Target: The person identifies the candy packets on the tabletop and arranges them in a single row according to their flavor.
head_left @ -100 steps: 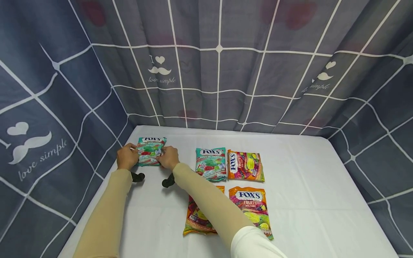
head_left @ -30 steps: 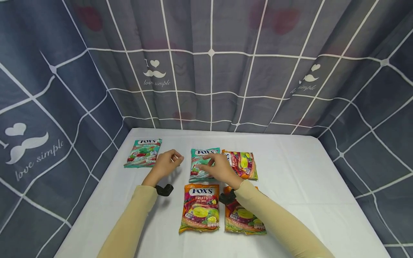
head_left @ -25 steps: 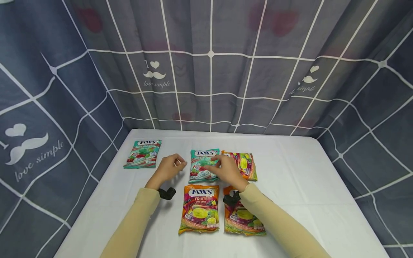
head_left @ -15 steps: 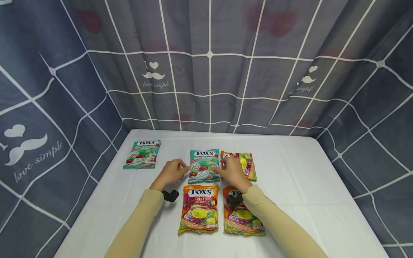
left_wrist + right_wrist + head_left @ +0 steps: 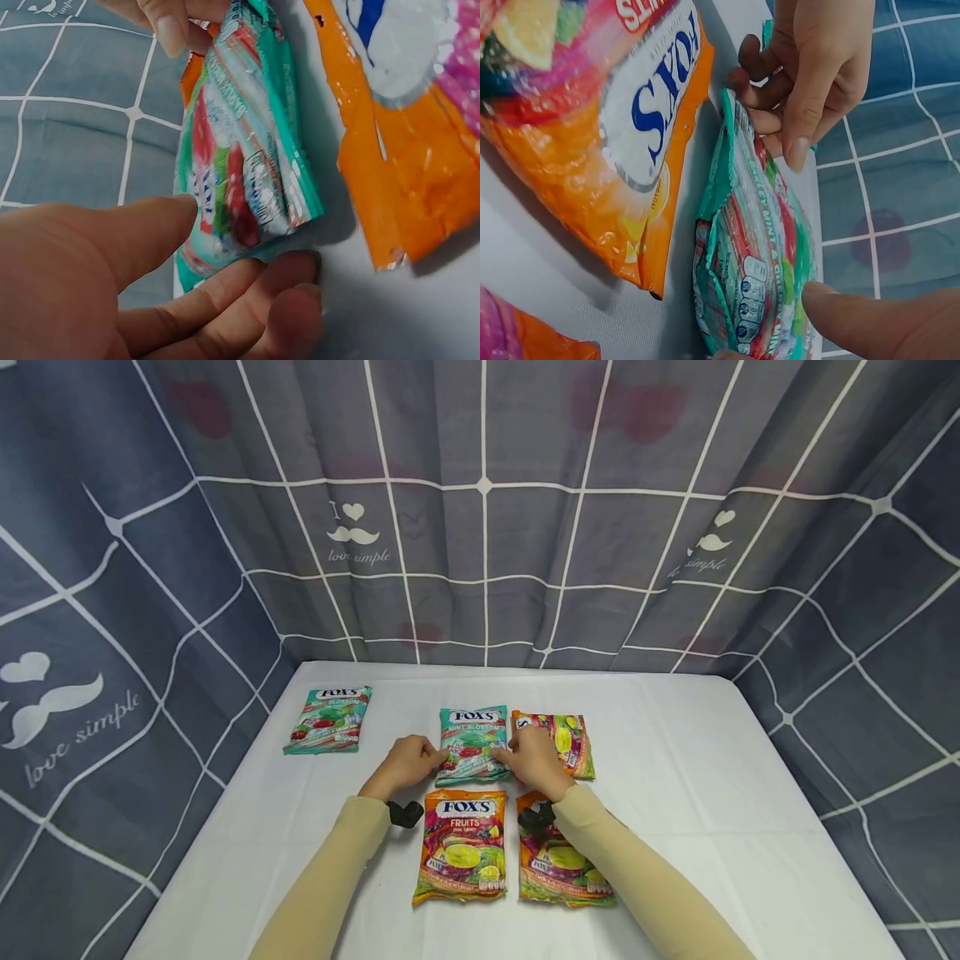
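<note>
A teal Fox's Mint Blossom candy bag (image 5: 472,739) lies flat in the middle of the back row, with a hand at each side. My left hand (image 5: 405,765) pinches its left edge; in the left wrist view the thumb (image 5: 161,225) presses the front and the fingers curl by the lower corner. At the right edge, my right hand (image 5: 538,763) holds the bag between thumb and fingers. The right wrist view shows that thumb (image 5: 855,315) on the bag's front, while most of the other fingers are out of sight.
Another teal bag (image 5: 327,720) lies at the table's far left. An orange Fox's Fruits bag (image 5: 574,745) lies sideways behind my right hand. Nearer me are two more orange bags, one upright (image 5: 461,852) and one (image 5: 562,864) partly under my right wrist. Grey curtains (image 5: 450,543) surround the white table (image 5: 712,827).
Both hands have left the far-left teal bag and come right to the middle teal bag. Most recently the left hand closed in on its left edge and the right hand settled at its right edge.
</note>
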{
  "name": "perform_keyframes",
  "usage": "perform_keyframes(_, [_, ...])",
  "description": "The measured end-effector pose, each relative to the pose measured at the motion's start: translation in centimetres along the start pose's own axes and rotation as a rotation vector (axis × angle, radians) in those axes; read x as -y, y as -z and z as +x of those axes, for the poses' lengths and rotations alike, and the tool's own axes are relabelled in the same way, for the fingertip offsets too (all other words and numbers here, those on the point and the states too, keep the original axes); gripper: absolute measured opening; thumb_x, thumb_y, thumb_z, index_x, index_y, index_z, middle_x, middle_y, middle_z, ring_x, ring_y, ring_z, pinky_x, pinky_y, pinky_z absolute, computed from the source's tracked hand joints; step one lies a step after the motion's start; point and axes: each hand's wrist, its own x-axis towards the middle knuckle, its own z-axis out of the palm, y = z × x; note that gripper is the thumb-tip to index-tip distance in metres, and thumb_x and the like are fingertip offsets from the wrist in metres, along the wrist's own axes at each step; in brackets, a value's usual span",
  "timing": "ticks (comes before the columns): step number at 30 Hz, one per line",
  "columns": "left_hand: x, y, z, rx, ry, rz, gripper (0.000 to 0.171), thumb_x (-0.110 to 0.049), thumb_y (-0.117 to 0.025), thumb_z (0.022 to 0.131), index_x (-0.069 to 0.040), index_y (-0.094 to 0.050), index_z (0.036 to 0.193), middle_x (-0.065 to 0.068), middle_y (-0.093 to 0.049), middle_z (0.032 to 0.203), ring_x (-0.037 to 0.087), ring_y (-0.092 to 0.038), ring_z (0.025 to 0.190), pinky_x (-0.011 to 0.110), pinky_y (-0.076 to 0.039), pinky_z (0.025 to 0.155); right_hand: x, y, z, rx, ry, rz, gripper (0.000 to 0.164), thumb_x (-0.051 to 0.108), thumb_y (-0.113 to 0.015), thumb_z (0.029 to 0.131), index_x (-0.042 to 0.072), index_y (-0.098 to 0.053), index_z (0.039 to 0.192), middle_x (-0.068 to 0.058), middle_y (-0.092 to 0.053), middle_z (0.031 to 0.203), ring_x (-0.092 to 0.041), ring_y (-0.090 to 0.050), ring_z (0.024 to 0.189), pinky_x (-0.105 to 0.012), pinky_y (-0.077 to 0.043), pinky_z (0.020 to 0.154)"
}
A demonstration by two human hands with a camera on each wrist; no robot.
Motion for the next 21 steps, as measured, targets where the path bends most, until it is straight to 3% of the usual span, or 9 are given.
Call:
perform_keyframes(10, [-0.2, -0.8, 0.6, 0.002, 0.0, 0.041, 0.035, -0.03, -0.072, 0.108, -0.002, -0.073, 0.086, 0.005, -0.064, 0.071, 0.018, -0.055, 0.061, 0.031, -0.042, 0.059, -0.5, -0.4, 0.4, 0.013, -0.039, -0.001, 0.033, 0.015, -0.083, 0.1, -0.002, -0.077, 0.072, 0.001, -0.052, 0.044, -0.01, -0.049, 0.034, -0.028, -0.041, 0.04])
perform_keyframes(21, [-0.2, -1.1, 0.9, -0.028, 0.013, 0.082, 0.036, -0.029, -0.076, 0.106, -0.006, -0.068, 0.081, 0.004, -0.059, 0.065, 0.017, -0.055, 0.06, 0.031, -0.042, 0.058, -0.9, -1.1, 0.8, -0.033, -0.082, 0.001, 0.025, 0.011, -0.088, 0.096, -0.004, -0.077, 0.078, -0.001, -0.061, 0.053, -0.01, -0.051, 0.036, -0.03, -0.047, 0.043])
